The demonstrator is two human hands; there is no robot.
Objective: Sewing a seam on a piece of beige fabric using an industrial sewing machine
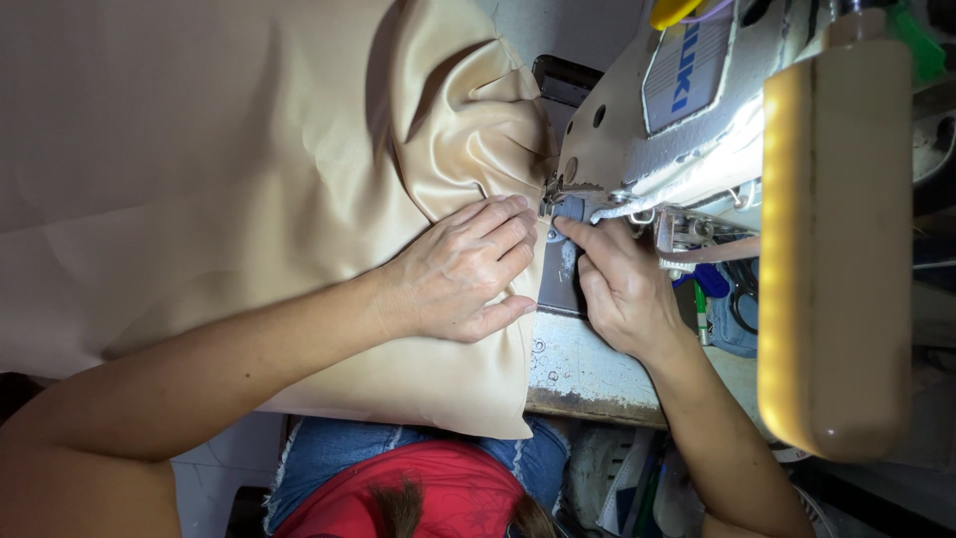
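A large sheet of beige satin fabric covers the sewing table and bunches into folds beside the presser foot. My left hand lies flat on the fabric, fingers spread and pointing at the needle area, pressing the cloth down. My right hand reaches under the arm of the white sewing machine, fingertips pinching the fabric edge right at the presser foot on the metal needle plate.
A long cream lamp bar with a glowing yellow edge hangs in front of the machine at the right. The worn table edge shows below my hands. Scissors and small blue items lie behind my right hand. My lap shows below.
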